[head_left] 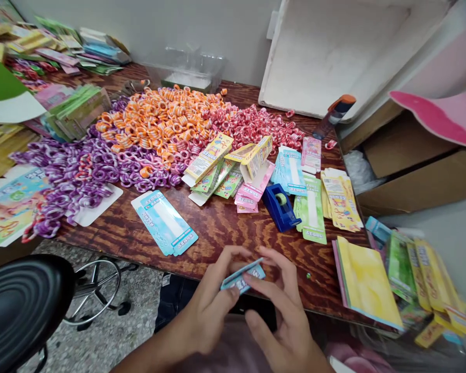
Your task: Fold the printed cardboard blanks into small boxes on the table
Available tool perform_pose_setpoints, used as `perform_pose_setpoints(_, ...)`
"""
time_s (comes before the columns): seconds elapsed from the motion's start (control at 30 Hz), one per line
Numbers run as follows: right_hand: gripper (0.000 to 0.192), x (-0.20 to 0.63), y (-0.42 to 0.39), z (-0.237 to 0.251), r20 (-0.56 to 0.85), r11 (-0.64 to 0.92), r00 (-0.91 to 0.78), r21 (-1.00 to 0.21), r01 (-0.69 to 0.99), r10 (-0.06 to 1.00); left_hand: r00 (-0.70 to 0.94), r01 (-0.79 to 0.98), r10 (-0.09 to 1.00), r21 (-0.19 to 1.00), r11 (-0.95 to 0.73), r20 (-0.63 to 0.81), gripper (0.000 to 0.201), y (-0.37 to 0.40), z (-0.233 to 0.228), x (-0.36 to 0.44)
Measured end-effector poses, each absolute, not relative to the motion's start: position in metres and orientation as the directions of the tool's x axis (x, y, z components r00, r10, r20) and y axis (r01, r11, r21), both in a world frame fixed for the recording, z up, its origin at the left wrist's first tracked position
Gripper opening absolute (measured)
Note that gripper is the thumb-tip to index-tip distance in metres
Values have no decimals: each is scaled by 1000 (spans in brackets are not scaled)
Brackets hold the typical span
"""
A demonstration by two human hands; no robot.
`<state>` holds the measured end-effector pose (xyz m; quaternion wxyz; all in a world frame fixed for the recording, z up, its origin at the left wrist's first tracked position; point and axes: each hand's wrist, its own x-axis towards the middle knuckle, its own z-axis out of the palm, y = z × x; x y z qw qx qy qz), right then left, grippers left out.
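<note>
A small light-blue printed cardboard box [252,273] is held up at the table's front edge, one end facing me. My left hand [212,292] grips it from the left, thumb on the near face and fingers behind. From the right, my right hand [289,305] has its fingertips on the box's face and far edge, with its thumb apart below. Beyond the hands lies a stack of flat light-blue boxes [165,223]. A blue tape dispenser [279,210] stands farther back to the right.
Heaps of orange [155,119], red [248,124] and purple [97,160] striped rings cover the back. Yellow boxes [339,199] and green boxes [312,207] lie right. An orange-capped bottle [334,114] stands behind. A black stool [27,305] is at left; more boxes [423,274] are piled far right.
</note>
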<state>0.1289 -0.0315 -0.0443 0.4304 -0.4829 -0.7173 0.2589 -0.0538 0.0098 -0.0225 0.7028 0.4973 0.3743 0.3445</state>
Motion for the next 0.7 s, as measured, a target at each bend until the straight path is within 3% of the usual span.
perform_pose_setpoints(0.07, 52, 120, -30, -44, 265, 264, -31, -930, 258, 964, 501, -315, 857, 899, 305, -116, 50, 7, -22, -59)
perform_pose_setpoints(0.13, 65, 116, -27, -43, 113, 126, -89, -980, 153, 990, 423, -524, 901, 786, 328, -94, 47, 5, -21, -66)
perform_pose_setpoints(0.2, 63, 118, -23, -45, -169, -90, -307, -963, 255, 937, 194, -646, 942, 688, 332, -272, 40, 7, -20, -73)
perform_pose_setpoints(0.27, 51, 122, -19, -51, -413, -265, -413, -890, 370, 811, -98, -687, 864, 662, 300, -493, 38, 14, -24, -79)
perform_pose_setpoints(0.3, 47, 125, -17, -55, -464, -330, -405, -874, 358, 788, -205, -690, 808, 667, 281, -553, 39, 18, -29, -82)
perform_pose_setpoints(0.37, 49, 127, -8, -65, -443, -403, -310, -896, 188, 841, -361, -657, 757, 725, 208, -544, 44, 28, -45, -91)
perform_pose_setpoints(0.43, 56, 125, 12, -69, -352, -358, -96, -933, -44, 931, -534, -525, 765, 851, 33, -359, 43, 36, -69, -105)
perform_pose_setpoints(0.5, 60, 121, 44, -61, -267, -234, 174, -954, -189, 948, -707, -232, 701, 966, -112, -89, 42, 43, -96, -123)
perform_pose_setpoints(0.53, 62, 119, 64, -53, -231, -169, 283, -959, -227, 931, -756, -26, 653, 996, -86, 36, 42, 46, -109, -131)
perform_pose_setpoints(0.57, 64, 117, 85, -43, -187, -103, 359, -965, -242, 915, -701, 206, 702, 978, 26, 128, 42, 49, -120, -139)
perform_pose_setpoints(0.63, 65, 111, 128, -25, -103, 2, 414, -969, -247, 904, -569, 605, 790, 768, 212, 230, 55, 53, -138, -147)
perform_pose_setpoints(0.7, 67, 102, 162, -18, -53, 45, 385, -969, -242, 921, -485, 798, 846, 509, 323, 223, 81, 57, -150, -148)
